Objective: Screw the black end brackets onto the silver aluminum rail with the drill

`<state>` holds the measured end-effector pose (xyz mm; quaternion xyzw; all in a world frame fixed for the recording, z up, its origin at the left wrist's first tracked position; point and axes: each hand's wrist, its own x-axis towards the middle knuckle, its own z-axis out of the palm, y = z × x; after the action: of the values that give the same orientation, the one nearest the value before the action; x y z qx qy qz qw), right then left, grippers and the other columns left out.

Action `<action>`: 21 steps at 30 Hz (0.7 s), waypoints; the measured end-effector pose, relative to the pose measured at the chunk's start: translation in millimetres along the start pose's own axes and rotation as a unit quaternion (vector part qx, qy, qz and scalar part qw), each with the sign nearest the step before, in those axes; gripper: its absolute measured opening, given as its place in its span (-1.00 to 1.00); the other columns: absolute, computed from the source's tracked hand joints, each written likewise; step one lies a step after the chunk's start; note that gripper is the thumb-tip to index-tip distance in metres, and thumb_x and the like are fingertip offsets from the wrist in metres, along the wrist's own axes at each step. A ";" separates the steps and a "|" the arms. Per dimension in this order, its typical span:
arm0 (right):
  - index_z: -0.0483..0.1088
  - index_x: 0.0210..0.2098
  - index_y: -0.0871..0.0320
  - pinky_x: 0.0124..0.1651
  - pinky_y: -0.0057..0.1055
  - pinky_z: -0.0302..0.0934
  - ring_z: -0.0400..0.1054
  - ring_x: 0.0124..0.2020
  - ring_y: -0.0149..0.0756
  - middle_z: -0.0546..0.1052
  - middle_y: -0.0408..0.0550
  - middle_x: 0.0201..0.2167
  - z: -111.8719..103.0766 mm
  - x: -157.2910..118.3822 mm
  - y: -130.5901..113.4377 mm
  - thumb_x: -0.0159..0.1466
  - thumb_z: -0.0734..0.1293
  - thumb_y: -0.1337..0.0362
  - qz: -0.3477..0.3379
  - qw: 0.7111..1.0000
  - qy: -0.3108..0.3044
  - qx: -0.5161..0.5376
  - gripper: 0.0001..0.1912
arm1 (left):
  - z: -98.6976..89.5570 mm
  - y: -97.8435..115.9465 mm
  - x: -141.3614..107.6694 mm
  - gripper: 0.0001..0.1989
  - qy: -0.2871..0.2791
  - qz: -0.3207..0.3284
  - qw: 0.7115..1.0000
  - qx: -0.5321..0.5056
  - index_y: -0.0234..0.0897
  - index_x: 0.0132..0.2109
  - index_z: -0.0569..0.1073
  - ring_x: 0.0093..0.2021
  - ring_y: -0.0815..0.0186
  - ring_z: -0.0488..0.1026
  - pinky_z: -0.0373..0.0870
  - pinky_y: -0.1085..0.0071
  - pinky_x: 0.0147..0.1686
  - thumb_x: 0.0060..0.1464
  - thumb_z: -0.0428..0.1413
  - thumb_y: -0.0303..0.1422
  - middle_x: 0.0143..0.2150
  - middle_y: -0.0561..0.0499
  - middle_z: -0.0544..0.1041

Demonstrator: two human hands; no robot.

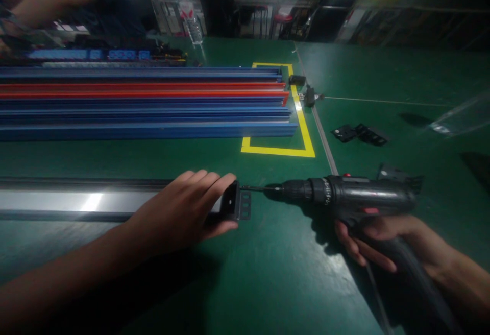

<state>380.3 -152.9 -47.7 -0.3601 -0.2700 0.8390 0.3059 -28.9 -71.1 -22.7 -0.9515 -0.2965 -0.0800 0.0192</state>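
With directions read from the centre of the view, the whole lower half is filled by the green tabletop (279, 273). A stack of blue and red channel profiles (153, 130) is laid at ten o'clock, well apart from the work. The silver-faced metal profile (111, 202) is laid between eight and nine o'clock, its end pointed toward three. Between three and four o'clock, the pistol-grip power drill (367, 194) is held level, its nose aimed at nine.

The profile's end is clasped from above by the left hand (195, 205), fingers bent over the far side and thumb along the near side. The drill's handle is enclosed by the right hand (413, 235); whether the trigger is pressed cannot be told. At six o'clock, the black slotted end bracket (234, 206) is set against the profile's end, beside the left fingertips. The slim driver bit (254, 188) is brought to the bracket's upper corner; whether a screw head is engaged cannot be made out.

For a good result, the bit should be kept in line with the profile's length, and steady, gentle pressure should be applied before speed is added. The bracket should be pressed flush so that no twist is allowed. The left fingertips would best be drawn slightly back, as injury could be caused by a slipping bit.
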 end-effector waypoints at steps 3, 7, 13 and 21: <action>0.63 -0.13 0.34 -0.28 -0.42 0.40 0.35 -0.65 -0.49 0.66 0.11 -0.40 1.4 -1.1 -1.3 0.19 0.36 0.25 0.008 1.000 0.004 0.005 -0.65 | -1.0 0.8 0.3 -0.33 -0.002 -0.004 1.000 0.005 -0.36 0.35 0.18 0.00 0.03 0.48 0.43 0.09 -0.01 0.33 0.06 0.01 0.13 -0.27 0.51; 0.63 -0.12 0.36 -0.27 -0.42 0.39 0.37 -0.62 -0.47 0.65 0.11 -0.42 2.1 -1.3 -1.9 0.20 0.36 0.27 0.009 1.000 0.000 0.020 -0.65 | -1.0 1.1 -0.6 -0.33 0.002 0.002 1.000 0.016 -0.37 0.36 0.18 0.03 0.02 0.47 0.41 0.08 0.02 0.33 0.06 0.01 0.14 -0.27 0.51; 0.62 -0.11 0.40 -0.27 -0.41 0.40 0.35 -0.62 -0.46 0.64 0.14 -0.42 1.7 0.2 -1.4 0.21 0.33 0.27 -0.002 1.000 -0.011 0.025 -0.63 | 1.2 -0.4 -2.6 -0.32 0.024 0.015 0.999 0.033 -0.40 0.35 0.21 0.01 0.02 0.47 0.41 0.09 0.01 0.34 0.02 0.04 0.13 -0.26 0.51; 0.63 -0.12 0.39 -0.26 -0.41 0.40 0.35 -0.60 -0.46 0.63 0.12 -0.42 7.9 0.4 -5.6 0.21 0.33 0.26 -0.002 1.000 -0.006 0.027 -0.63 | 2.0 -0.9 -2.6 -0.32 0.022 0.010 0.999 0.024 -0.40 0.35 0.22 0.03 0.00 0.47 0.42 0.06 0.02 0.34 0.04 0.02 0.13 -0.27 0.51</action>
<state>375.8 -150.7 -39.5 -0.3460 -0.2502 0.8473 0.3158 -31.3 -71.7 -25.1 -0.9517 -0.2882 -0.0936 0.0489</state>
